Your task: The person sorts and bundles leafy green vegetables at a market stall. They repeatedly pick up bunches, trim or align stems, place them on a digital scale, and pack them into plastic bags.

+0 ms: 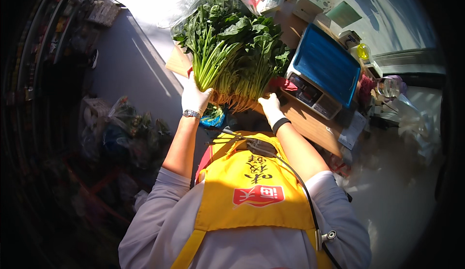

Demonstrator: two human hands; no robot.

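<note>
A large heap of leafy spinach with orange-pink roots lies on the wooden table before me. My left hand, in a pale glove, grips a bunch of light green spinach stems at the heap's left side. At the lower right of the heap is my right hand, also gloved, close to the root ends and the table's front edge. Its fingers are curled, and whether anything is between them cannot be made out. A clear plastic bag lies around the far leaves.
A scale with a blue tray stands right of the spinach, a red plastic piece beside it. Below the table edge a blue bag holds greens. Bagged vegetables are at left; a person's shoe shows near the shelves.
</note>
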